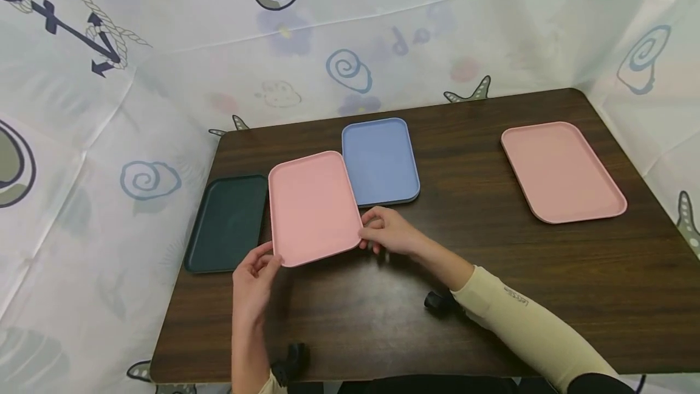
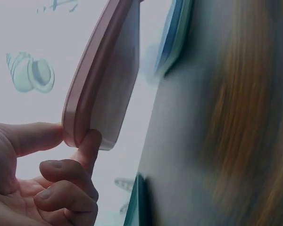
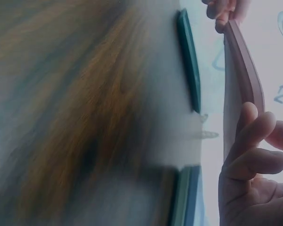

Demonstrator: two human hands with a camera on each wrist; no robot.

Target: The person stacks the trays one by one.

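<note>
Both hands hold a pink rectangular tray (image 1: 315, 208) by its near corners, lifted off the table. My left hand (image 1: 254, 278) pinches the near left corner, thumb on the rim and a finger underneath, as the left wrist view shows. At the near right corner, my right hand (image 1: 389, 233) pinches the rim in the same way. Beyond the held tray, a blue tray (image 1: 381, 160) lies on top of a green one (image 3: 179, 200), whose edge shows below it. A dark green tray (image 1: 226, 224) lies to the left, partly covered by the held tray in the head view.
Another pink tray (image 1: 563, 172) lies at the right side of the dark wooden table (image 1: 465, 230). A printed white curtain (image 1: 180, 90) surrounds the table behind and at both sides. Black wrist mounts (image 1: 435, 301) stick out below the forearms.
</note>
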